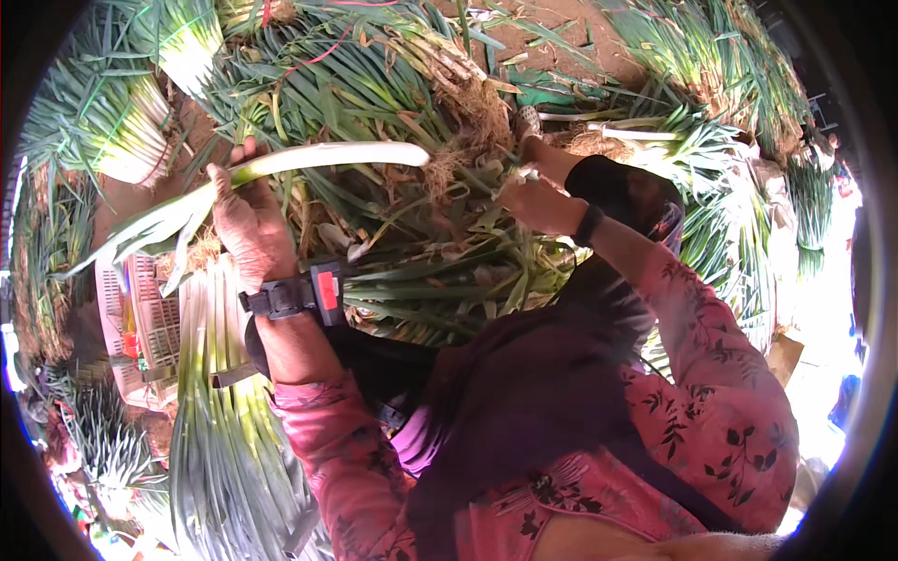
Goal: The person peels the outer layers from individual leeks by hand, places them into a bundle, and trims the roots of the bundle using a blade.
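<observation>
My left hand (251, 220) is closed around the green part of a leek (346, 155). The leek lies nearly level, its white stalk pointing right with a tuft of roots at the tip and its leaves drooping to the left. My right hand (545, 204) is closed to the right of the roots, apart from the leek. Something small and pale shows at its fingertips, too small to name. Below both hands lies a heap of loose leaves and peelings (449, 234). Cleaned leeks (210, 346) lie in a bunch beside my left forearm.
A pink plastic basket (154, 323) stands at the left, next to the cleaned leeks. Tied leek bundles (318, 84) lie across the far side, with more bundles (720, 65) at the far right. Brown soil (571, 37) shows between them. Loose leeks (739, 215) lie right of my leg.
</observation>
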`<state>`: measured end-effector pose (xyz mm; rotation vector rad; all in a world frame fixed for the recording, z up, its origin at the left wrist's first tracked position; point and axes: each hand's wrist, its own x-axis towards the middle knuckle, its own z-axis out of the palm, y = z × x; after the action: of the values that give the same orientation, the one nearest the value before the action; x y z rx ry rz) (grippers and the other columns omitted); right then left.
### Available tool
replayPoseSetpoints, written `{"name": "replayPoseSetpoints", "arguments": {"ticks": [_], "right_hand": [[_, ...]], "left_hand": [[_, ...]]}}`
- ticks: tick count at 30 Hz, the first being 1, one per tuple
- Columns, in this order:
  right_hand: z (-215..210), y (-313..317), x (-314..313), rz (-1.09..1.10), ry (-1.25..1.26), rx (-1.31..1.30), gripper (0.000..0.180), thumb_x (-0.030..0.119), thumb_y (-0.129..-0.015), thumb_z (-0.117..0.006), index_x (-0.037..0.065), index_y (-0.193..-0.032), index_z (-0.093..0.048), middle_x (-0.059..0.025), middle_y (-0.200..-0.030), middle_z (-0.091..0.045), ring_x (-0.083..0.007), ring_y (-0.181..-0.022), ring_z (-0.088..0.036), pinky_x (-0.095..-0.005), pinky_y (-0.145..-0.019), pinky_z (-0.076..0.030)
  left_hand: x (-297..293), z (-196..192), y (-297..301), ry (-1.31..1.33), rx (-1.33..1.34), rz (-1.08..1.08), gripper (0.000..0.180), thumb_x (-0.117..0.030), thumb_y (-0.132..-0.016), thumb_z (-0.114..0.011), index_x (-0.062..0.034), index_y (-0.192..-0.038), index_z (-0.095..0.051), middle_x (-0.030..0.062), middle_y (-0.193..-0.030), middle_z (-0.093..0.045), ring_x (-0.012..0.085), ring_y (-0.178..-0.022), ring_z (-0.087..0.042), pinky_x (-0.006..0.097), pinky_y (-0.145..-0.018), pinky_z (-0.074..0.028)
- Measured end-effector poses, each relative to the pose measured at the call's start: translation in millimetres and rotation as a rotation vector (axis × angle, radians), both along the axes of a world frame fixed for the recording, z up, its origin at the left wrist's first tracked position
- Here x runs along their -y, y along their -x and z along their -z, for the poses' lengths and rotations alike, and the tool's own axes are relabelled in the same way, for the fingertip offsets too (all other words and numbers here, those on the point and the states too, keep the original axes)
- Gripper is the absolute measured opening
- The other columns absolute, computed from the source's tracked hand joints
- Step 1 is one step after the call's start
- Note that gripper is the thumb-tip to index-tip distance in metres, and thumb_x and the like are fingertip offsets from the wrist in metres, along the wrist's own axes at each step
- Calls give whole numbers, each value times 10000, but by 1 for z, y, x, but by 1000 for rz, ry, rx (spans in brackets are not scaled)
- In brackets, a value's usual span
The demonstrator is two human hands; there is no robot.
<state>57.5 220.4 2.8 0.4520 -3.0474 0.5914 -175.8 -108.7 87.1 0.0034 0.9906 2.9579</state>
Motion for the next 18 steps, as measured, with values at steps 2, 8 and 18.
{"name": "replayPoseSetpoints", "arguments": {"ticks": [2, 8, 18], "right_hand": [[11, -13, -13, 64, -27, 243, 150, 72, -848, -554, 13, -984, -538, -176, -806, -579, -376, -751, -605, -463, -642, -467], [-58, 43, 33, 227, 394, -191, 217, 39, -869, -555, 34, -1084, -585, -160, -976, -627, -344, -832, -618, -395, -725, -508], [-64, 56, 91, 214, 440, -389, 195, 105, -834, -668, 18, -1007, -646, -142, -871, -642, -306, -768, -634, -375, -666, -515]], "left_hand": [[3, 0, 1, 20, -38, 11, 309, -220, -928, -599, 82, -975, -550, 182, -939, -633, 326, -975, -624, 451, -972, -490], [-6, 3, -6, 18, -18, 134, 293, -214, -917, -618, 45, -1036, -548, 183, -1041, -632, 325, -1029, -607, 473, -991, -463], [-2, -7, -8, -239, -77, 380, 391, -286, -860, -690, 13, -1002, -482, 116, -906, -530, 240, -870, -521, 394, -885, -458]]}}
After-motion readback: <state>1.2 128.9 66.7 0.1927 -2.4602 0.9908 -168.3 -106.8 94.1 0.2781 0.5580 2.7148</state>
